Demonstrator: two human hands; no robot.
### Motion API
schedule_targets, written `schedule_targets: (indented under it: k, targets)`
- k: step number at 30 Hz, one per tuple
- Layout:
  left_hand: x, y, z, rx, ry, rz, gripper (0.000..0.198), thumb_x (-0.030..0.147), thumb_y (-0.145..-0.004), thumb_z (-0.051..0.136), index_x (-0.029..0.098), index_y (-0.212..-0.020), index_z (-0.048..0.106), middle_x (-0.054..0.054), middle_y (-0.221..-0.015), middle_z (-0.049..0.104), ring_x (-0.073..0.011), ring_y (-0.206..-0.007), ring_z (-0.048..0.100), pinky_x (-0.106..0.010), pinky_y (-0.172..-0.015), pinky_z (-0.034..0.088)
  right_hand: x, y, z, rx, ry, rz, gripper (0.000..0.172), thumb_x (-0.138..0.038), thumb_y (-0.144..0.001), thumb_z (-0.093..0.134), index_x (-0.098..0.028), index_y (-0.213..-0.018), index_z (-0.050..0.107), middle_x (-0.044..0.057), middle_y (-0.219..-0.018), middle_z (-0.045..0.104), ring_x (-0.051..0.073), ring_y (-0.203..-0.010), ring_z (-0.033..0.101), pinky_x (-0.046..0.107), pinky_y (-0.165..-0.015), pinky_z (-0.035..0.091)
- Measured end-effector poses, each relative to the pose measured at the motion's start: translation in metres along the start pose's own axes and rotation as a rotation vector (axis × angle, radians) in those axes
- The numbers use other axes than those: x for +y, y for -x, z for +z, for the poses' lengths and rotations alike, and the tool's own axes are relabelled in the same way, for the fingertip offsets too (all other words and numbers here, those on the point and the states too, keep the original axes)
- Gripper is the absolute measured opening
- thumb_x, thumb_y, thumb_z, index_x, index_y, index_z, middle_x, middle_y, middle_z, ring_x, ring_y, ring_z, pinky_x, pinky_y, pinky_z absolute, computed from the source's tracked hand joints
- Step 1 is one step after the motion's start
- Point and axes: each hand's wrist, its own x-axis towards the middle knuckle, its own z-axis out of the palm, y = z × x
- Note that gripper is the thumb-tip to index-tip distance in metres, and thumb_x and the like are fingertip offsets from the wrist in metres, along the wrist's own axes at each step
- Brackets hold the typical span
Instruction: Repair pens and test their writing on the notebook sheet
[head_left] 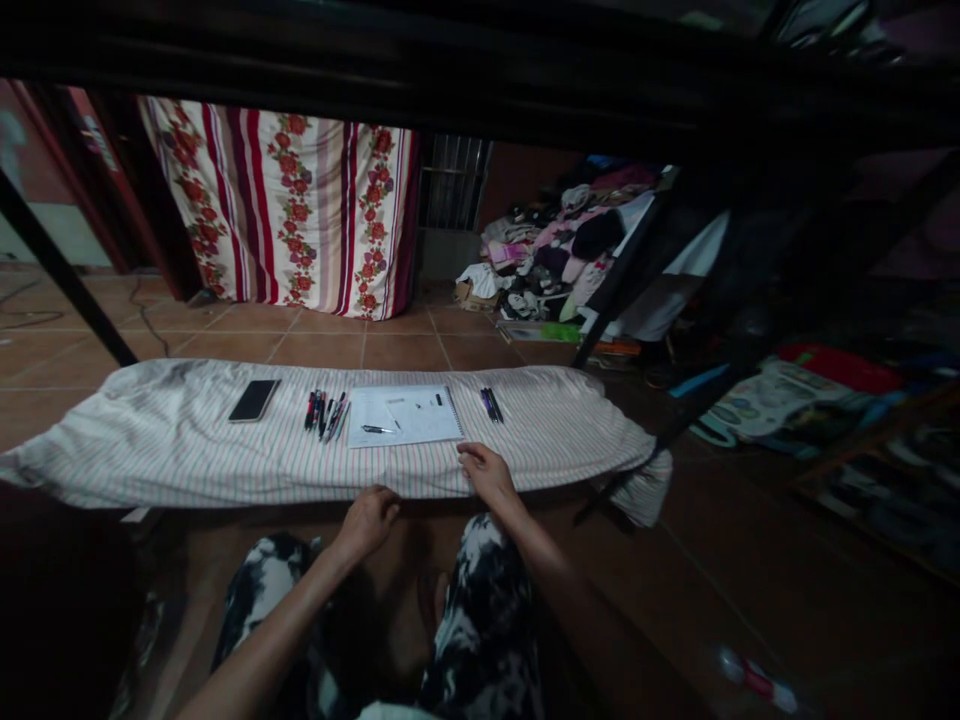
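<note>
A spiral notebook [412, 408] lies open on a striped cloth [247, 465] that covers a low, narrow surface. On its page are a dark pen [375, 429], a slim light stick and a few small items too small to name. My right hand [489, 477] hovers by the notebook's near right corner, fingers loosely bent and apart, with nothing visible in them. At the cloth's front edge, my left hand [370, 522] is curled, its fingers together; I see no object in it. Several pens [326, 415] lie left of the notebook, beside a phone [254, 400]. A few dark pens [492, 405] lie to its right.
Dark metal bars [67, 270] frame the surface and cross overhead. Beyond are a floral curtain [300, 210] and a heap of clothes [562, 240] on the tiled floor. A bottle [757, 680] lies at lower right. My knees are under the front edge.
</note>
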Motion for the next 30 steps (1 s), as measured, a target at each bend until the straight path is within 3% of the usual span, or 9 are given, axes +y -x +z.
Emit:
schedule_targets:
  k: [8,16,23,30]
  targets:
    - [0.006,0.034,-0.021,-0.029,0.03,-0.021,0.024,0.02,-0.08,0.047,0.016,-0.096,0.066,-0.008,-0.102,0.063,-0.0184,-0.093,0.059,-0.028,-0.084,0.043,-0.011,0.025,-0.006,-0.008,-0.07,0.013,0.02,-0.027,-0.067,0.052,-0.016,-0.08,0.063,0.004,-0.075,0.065,0.014,-0.065,0.061,0.024,-0.054,0.051]
    - [0.007,0.051,-0.023,-0.03,0.063,-0.036,0.023,0.019,-0.078,0.049,0.017,-0.095,0.066,-0.008,-0.1,0.063,-0.0189,-0.094,0.059,-0.03,-0.085,0.043,-0.012,0.032,-0.015,0.007,-0.111,0.033,0.016,-0.027,-0.07,0.052,-0.017,-0.078,0.062,0.005,-0.075,0.066,0.016,-0.07,0.064,0.024,-0.051,0.051]
    - [0.009,0.046,-0.018,-0.063,0.12,-0.058,0.023,0.018,-0.078,0.049,0.017,-0.092,0.066,-0.009,-0.103,0.063,-0.0183,-0.092,0.06,-0.028,-0.082,0.045,0.003,0.022,-0.008,-0.017,-0.132,0.088,0.019,-0.03,-0.067,0.053,-0.015,-0.076,0.062,0.006,-0.072,0.066,0.018,-0.067,0.064,0.025,-0.05,0.051]
    - [-0.006,0.016,-0.018,-0.102,0.176,-0.069,0.024,0.019,-0.078,0.049,0.015,-0.095,0.065,-0.009,-0.1,0.064,-0.0191,-0.092,0.06,-0.03,-0.083,0.045,0.017,0.006,0.005,-0.053,-0.131,0.158,0.022,-0.033,-0.066,0.054,-0.016,-0.078,0.062,0.007,-0.077,0.067,0.018,-0.069,0.065,0.025,-0.052,0.051]
